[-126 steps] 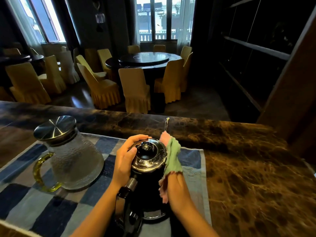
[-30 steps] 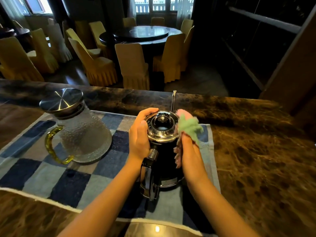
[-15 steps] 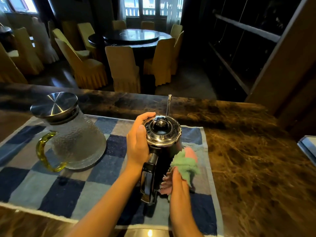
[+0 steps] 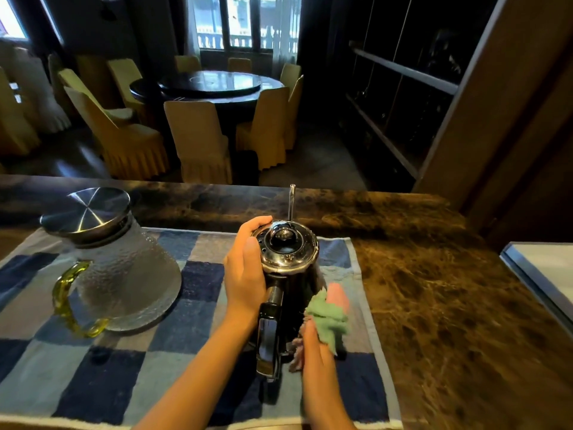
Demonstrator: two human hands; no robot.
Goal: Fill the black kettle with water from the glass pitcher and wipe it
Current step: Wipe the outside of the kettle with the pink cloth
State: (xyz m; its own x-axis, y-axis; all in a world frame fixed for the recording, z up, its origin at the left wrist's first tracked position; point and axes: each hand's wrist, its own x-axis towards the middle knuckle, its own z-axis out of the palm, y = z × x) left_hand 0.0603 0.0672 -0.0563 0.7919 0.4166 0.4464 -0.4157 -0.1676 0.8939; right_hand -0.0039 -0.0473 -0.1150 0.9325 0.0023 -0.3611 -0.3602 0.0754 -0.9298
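the black kettle [image 4: 291, 293] stands upright on a blue checked towel [image 4: 130, 367] spread over the dark marbled surface [image 4: 449, 305]. its long axis runs straight up; its thin spout [image 4: 291, 201] rises on the far side, pointing up and away from the person, while its black handle [image 4: 269, 336] faces back toward them. its body is glossy black, and the shiny metal lid [image 4: 286, 248] with a round dark knob sits closed on top, so whatever is inside cannot be seen.

the left hand [image 4: 246, 268] is wrapped around the kettle's upper left side, fingers curled over the lid rim, gripping it. the right hand [image 4: 313, 339] is closed on a bunched green and pink cloth [image 4: 328, 318], which is pressed against the kettle's lower right side near the base.

the glass pitcher [image 4: 124, 274] stands upright on the towel well to the left of the kettle, apart from it. it is textured clear glass with a yellowish handle [image 4: 69, 302] turned toward the person's left and a steel lid [image 4: 85, 211] on top; its water level cannot be told.
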